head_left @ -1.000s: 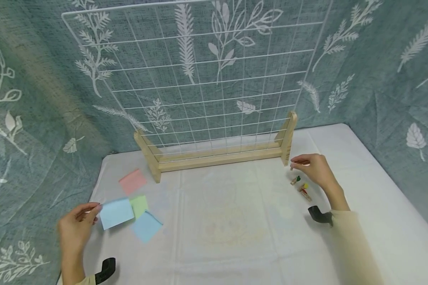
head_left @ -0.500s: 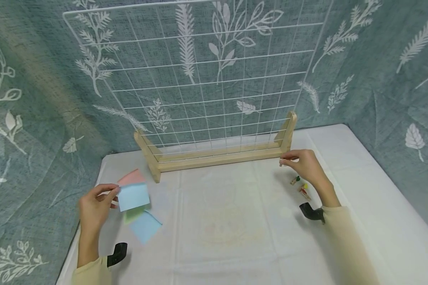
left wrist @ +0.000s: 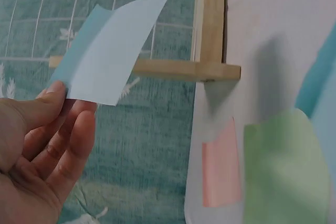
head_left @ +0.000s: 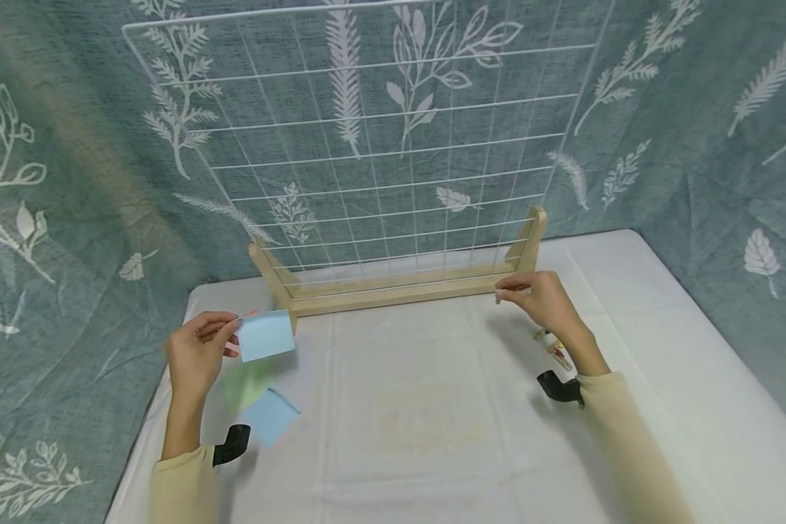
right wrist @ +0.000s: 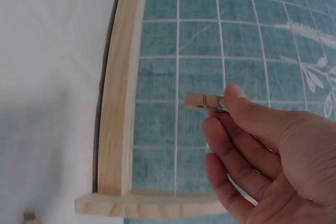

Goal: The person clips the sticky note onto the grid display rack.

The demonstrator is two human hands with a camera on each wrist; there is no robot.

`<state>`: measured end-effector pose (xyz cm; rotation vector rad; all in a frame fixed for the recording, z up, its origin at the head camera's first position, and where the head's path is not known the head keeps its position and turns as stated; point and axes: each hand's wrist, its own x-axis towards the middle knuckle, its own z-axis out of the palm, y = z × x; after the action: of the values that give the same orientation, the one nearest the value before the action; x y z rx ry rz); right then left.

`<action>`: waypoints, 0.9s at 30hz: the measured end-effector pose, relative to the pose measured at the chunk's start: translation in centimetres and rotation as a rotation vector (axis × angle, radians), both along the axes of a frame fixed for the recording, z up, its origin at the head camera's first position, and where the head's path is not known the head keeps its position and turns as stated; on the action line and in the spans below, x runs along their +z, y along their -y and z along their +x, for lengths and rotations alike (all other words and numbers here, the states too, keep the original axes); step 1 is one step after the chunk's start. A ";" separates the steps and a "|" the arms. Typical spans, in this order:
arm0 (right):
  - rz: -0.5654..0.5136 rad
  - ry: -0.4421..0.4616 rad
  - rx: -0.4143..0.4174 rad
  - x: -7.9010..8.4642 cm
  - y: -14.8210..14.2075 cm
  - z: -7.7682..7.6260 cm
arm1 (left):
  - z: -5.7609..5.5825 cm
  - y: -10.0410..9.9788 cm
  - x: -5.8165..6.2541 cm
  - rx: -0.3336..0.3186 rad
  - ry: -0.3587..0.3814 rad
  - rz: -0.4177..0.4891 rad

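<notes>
My left hand (head_left: 199, 349) pinches a blue sheet of note paper (head_left: 266, 336) by its edge, held above the table; the left wrist view shows the paper (left wrist: 113, 51) slightly bent between thumb and fingers. In my right hand (head_left: 542, 300), thumb and fingertips pinch a small wooden clothespin (right wrist: 203, 101), clear in the right wrist view. Between and behind both hands stands a white wire grid (head_left: 393, 153) in a wooden base (head_left: 399, 294). A green sheet (left wrist: 286, 166), a pink sheet (left wrist: 221, 169) and another blue sheet (head_left: 271, 416) lie on the table near the left hand.
More small clothespins (head_left: 559, 354) with coloured decorations lie under the right forearm, partly hidden by it. A white cloth covers the table (head_left: 419, 466). Green leaf-patterned fabric (head_left: 59, 218) hangs behind and along the sides.
My left hand has carried the blue sheet up and to the right, past the pink and green sheets. The right hand has moved left with the clothespin, along the front of the wooden base.
</notes>
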<state>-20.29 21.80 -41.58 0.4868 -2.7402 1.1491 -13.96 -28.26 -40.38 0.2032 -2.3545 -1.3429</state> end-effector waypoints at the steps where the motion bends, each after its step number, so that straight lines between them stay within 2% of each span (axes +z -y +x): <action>1: -0.005 -0.005 0.000 0.1 0.2 -0.1 | -0.2 -0.2 0.2 -0.004 -0.009 -0.017; 6: -0.024 -0.057 0.009 0.7 1.4 -0.4 | -0.8 -0.8 1.1 -0.024 -0.023 -0.060; 13: -0.039 -0.085 0.052 1.6 2.8 -1.0 | -1.1 -1.3 1.6 -0.073 -0.038 0.021; 19: -0.031 -0.112 0.074 2.5 3.8 -1.2 | -1.4 -1.5 2.0 -0.090 -0.067 0.031; 27: -0.021 -0.170 0.102 4.4 5.2 -1.8 | -2.5 -2.0 3.8 -0.086 -0.097 0.122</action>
<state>-22.09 16.61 -37.21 0.6955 -2.5821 1.1015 -16.49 -26.30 -36.59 0.0711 -2.2266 -1.5036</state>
